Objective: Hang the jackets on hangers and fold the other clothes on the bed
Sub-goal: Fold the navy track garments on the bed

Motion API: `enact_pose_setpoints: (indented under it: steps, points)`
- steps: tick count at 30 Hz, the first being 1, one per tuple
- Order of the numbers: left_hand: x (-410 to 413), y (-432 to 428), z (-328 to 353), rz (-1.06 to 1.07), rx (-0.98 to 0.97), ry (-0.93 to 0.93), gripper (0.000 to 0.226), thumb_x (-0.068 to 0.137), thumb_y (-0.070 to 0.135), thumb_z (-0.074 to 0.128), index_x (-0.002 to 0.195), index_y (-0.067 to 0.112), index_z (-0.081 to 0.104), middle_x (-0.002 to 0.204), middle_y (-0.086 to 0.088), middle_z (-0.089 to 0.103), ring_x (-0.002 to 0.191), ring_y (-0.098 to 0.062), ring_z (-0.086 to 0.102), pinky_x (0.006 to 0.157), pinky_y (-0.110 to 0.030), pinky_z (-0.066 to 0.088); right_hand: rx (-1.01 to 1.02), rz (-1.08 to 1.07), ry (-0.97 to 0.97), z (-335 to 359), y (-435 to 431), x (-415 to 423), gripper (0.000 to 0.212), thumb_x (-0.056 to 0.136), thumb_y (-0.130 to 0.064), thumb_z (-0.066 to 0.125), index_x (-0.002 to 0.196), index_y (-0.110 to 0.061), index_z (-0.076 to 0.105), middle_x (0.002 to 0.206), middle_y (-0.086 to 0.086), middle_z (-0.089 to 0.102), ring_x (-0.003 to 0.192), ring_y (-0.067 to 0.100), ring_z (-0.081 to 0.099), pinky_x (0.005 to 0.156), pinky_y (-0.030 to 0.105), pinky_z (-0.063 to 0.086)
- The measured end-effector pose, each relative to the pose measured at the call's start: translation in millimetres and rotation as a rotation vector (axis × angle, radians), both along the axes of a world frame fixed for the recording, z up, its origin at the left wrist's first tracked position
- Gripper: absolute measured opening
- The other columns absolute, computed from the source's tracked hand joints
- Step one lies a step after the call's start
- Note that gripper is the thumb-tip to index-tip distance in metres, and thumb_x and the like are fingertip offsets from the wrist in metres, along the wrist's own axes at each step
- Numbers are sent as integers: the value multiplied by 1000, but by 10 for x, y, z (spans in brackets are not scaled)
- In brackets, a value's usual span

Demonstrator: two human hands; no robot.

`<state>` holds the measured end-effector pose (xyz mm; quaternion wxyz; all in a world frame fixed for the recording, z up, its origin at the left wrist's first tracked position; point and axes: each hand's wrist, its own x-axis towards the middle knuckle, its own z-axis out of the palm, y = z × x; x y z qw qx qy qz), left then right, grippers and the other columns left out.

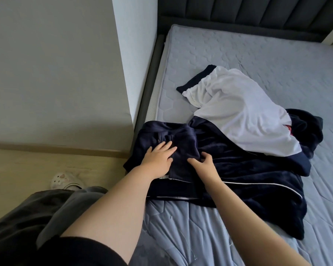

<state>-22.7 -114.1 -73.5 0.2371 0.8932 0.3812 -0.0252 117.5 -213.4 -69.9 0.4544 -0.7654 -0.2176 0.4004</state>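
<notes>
Fingers (169,150) of left hand (159,160) lie flat on dark navy fleece garment (238,169); right hand (204,165) pinches its fold, at the left edge of grey quilted bed (258,54).

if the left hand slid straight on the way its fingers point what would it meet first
Probably the raised fold of the navy garment just beyond the left hand, which lies flat on it; farther along, the white garment.

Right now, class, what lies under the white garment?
Under the white garment: navy clothing at its near end, mattress at the far end, something red at one edge; more is covered.
</notes>
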Motion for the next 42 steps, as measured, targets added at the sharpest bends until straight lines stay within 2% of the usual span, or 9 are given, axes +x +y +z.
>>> enact_pose_setpoints:
  steps: [4, 9, 12, 17, 21, 24, 27, 35, 42]
  points:
    - [-65, -41, -127, 54, 57, 102, 52, 102, 32, 23, 150, 35, 5, 158, 10, -10, 145, -13, -13, 115, -43, -2, -147, 108, 267, -22, -47, 163, 49, 80, -35, 70, 118, -6, 59, 105, 9, 70, 96, 24, 67, 87, 39, 54]
    - [-66, 23, -55, 253, 18, 0, 42, 99, 29, 27, 133, 36, 50, 158, 12, 12, 145, -12, -3, 115, -48, -3, -164, 121, 557, 26, -26, 165, 34, 84, -34, 68, 108, -10, 66, 101, 8, 72, 93, 22, 68, 70, 30, 54]
    - [-23, 20, -9, 383, -5, -101, 32, 97, 40, 37, 99, 28, 66, 153, 11, 27, 144, -13, 7, 114, -51, 2, -177, 158, 408, 3, 4, 37, 43, 77, -28, 76, 113, -8, 63, 99, 9, 72, 91, 23, 68, 72, 31, 55]
    - [-4, 17, 81, 398, 220, -203, 32, 90, 20, 51, 120, 17, 59, 133, -1, 50, 130, -21, 34, 107, -38, 25, -238, 180, -89, -93, 143, -309, 73, 67, -34, 81, 125, -5, 48, 119, 7, 60, 109, 23, 58, 88, 29, 47]
    - [-20, 38, 179, 325, 386, -320, 32, 84, 7, 54, 112, 13, 67, 128, -8, 52, 122, -29, 41, 98, -35, 30, -258, 196, -64, -145, 201, -331, 84, 66, -35, 83, 132, -5, 41, 127, 9, 54, 116, 24, 53, 94, 31, 45]
    - [-96, 5, -8, 221, 309, -7, 50, 96, 29, 41, 145, 30, 32, 158, -3, 8, 144, -27, 5, 113, -48, 12, -243, 198, 75, -137, 191, -239, 83, 63, -34, 85, 131, -8, 45, 122, 8, 59, 110, 23, 58, 95, 40, 49]
    - [-169, 18, -211, 299, 95, 223, 56, 100, 46, 19, 147, 41, -10, 157, 6, -17, 144, -24, -14, 114, -54, 2, -231, 139, 231, -96, 159, -219, 81, 67, -31, 83, 132, -9, 41, 101, 2, 60, 90, 18, 61, 74, 34, 54]
    - [-197, 97, -327, 369, -49, 273, 55, 98, 51, 14, 140, 48, -22, 155, 9, -25, 144, -24, -16, 112, -57, 6, -171, 306, 294, -184, 123, -195, 47, 68, -22, 83, 110, -11, 65, 100, 7, 72, 95, 22, 68, 90, 39, 53]
    - [-241, 168, -302, 407, -155, 246, 58, 96, 58, 18, 139, 52, -20, 156, 6, -21, 144, -25, -15, 111, -59, 8, -205, 211, 215, -157, 179, -274, 39, 66, -2, 78, 103, -1, 64, 91, 15, 71, 86, 29, 68, 79, 38, 56]
